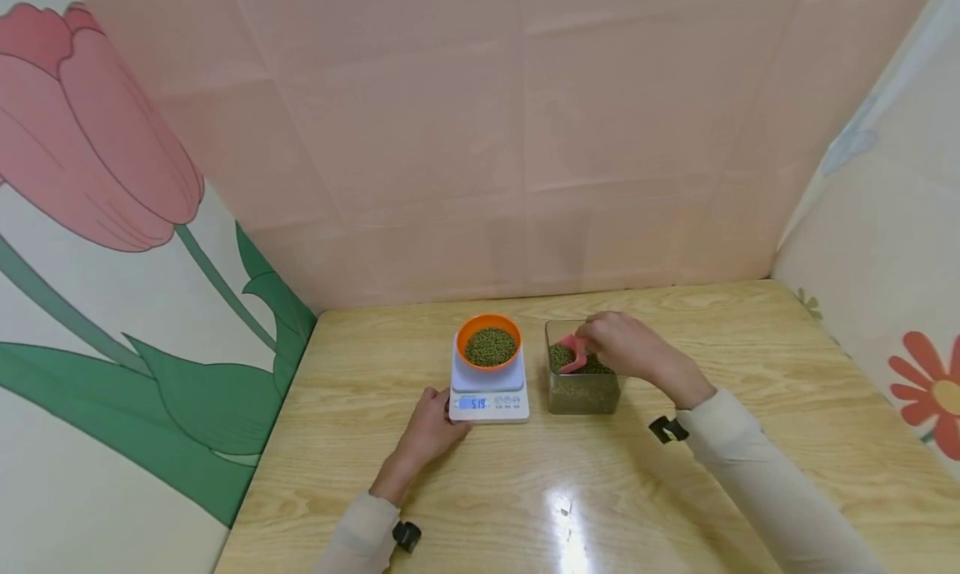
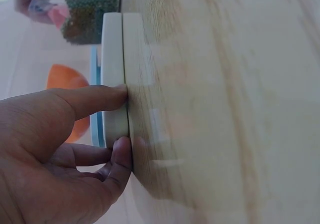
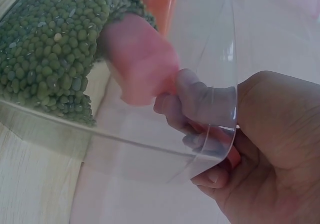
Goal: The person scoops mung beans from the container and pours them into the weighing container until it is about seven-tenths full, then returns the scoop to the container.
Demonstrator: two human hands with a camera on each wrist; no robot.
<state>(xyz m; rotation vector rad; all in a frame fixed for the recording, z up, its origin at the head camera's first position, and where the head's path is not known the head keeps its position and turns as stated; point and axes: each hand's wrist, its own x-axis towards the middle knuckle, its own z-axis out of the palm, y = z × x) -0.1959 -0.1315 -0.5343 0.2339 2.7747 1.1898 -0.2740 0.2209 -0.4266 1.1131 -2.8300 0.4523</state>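
My right hand (image 1: 621,345) grips the handle of a pink scoop (image 3: 142,58). The scoop's head dips into green mung beans (image 3: 55,43) inside a clear rectangular container (image 1: 583,399). At the left, a white digital kitchen scale (image 1: 489,406) bears an orange bowl (image 1: 468,327) partly filled with the same beans. Its lit display seems to read 519. My left hand (image 1: 433,428) holds the scale's front left corner; in the left wrist view the thumb lies along one edge and the curled fingers touch the adjoining side. How full the scoop is cannot be made out.
The scale and container stand side by side on a wood-grain table (image 1: 360,374), with a narrow gap between them. A pink-covered wall (image 1: 525,182) rises behind the table. Flower-painted panels (image 1: 112,182) flank it on both sides.
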